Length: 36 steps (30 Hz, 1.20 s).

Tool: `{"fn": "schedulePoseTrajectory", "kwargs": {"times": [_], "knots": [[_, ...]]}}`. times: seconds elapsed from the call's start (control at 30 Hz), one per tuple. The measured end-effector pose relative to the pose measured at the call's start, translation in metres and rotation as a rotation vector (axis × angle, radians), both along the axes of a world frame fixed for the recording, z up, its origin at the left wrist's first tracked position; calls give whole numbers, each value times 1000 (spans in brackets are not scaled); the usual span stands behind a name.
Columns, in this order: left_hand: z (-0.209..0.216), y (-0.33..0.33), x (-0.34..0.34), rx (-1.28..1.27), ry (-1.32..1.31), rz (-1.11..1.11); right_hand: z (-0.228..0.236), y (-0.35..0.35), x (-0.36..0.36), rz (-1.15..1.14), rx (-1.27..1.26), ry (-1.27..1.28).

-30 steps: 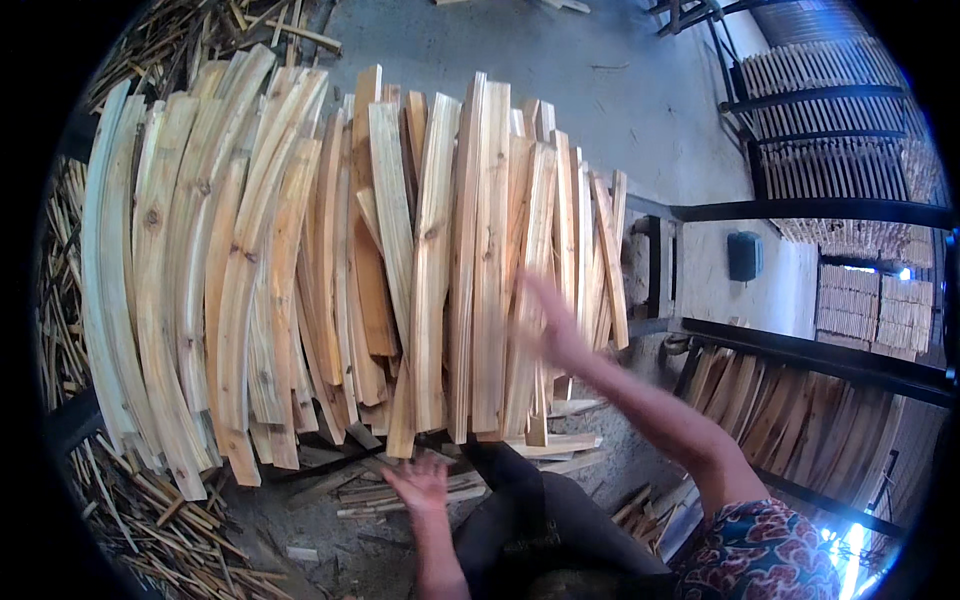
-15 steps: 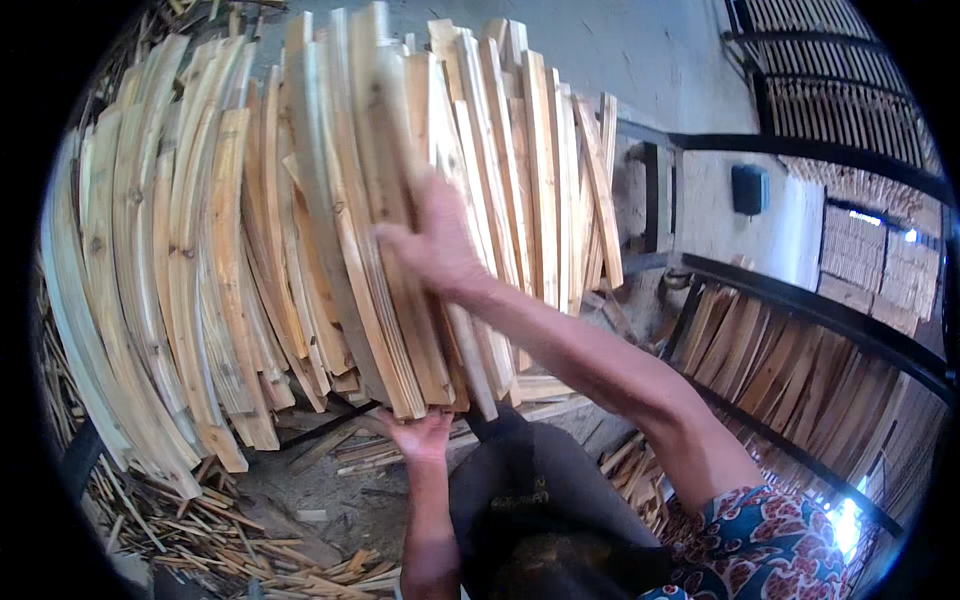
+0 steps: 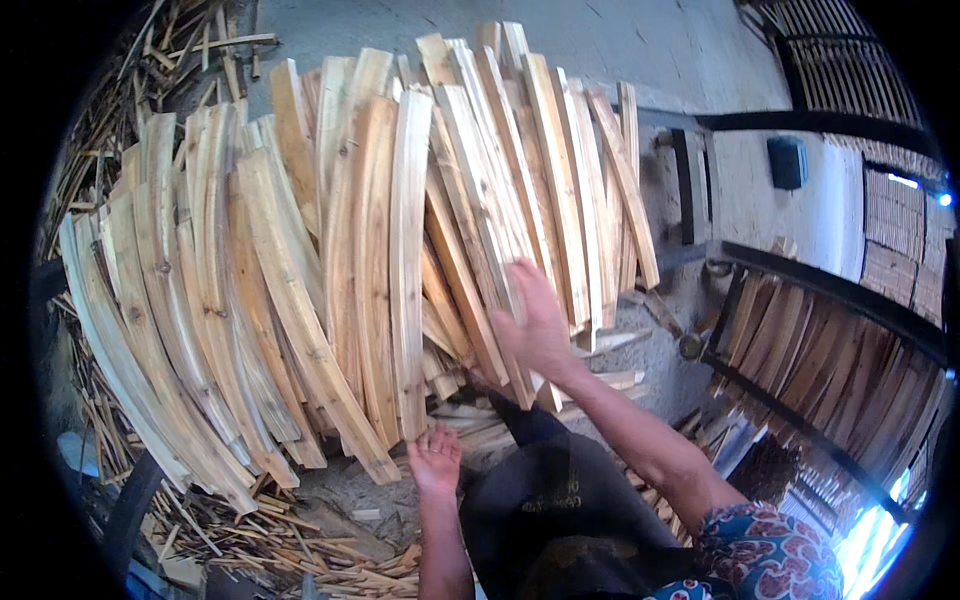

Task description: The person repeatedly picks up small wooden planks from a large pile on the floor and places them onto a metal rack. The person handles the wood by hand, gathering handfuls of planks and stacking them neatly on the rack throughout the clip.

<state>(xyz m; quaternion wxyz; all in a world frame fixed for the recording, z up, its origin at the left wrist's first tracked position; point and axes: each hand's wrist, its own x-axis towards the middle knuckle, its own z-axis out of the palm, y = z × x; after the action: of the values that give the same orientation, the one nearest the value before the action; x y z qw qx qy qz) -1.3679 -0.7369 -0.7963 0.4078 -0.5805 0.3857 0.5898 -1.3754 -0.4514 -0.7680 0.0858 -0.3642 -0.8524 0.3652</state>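
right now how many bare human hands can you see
2: the open left hand by the near ends of the long pale wooden boards, and the right hand over boards further right.

1 dark box (image 3: 788, 163) | black rail (image 3: 840, 297) | scrap sticks (image 3: 310, 553) | grey floor (image 3: 640, 60)

A dark frame (image 3: 135, 505) bears long wooden boards (image 3: 376, 270); thin strips (image 3: 300, 545) litter the grey floor (image 3: 640, 60).
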Motion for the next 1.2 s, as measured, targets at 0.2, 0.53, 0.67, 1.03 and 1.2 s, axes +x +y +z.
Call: {"fn": "schedulePoseTrajectory", "kwargs": {"times": [0.2,0.53,0.67,1.03,1.2], "knots": [[83,45,-18,-74,549,-1093,-24,-2,19,-81,-64,-464],[14,25,-62,-678,850,-1017,-39,15,4,-17,-22,-187],[35,88,-22,-344,598,-725,-41,26,1,-52,-117,-180],[24,52,-39,-265,645,-566,-16,2,-91,-123,-295,-29],[28,42,-50,-483,923,-854,-25,-25,-41,-276,-487,-17]]}}
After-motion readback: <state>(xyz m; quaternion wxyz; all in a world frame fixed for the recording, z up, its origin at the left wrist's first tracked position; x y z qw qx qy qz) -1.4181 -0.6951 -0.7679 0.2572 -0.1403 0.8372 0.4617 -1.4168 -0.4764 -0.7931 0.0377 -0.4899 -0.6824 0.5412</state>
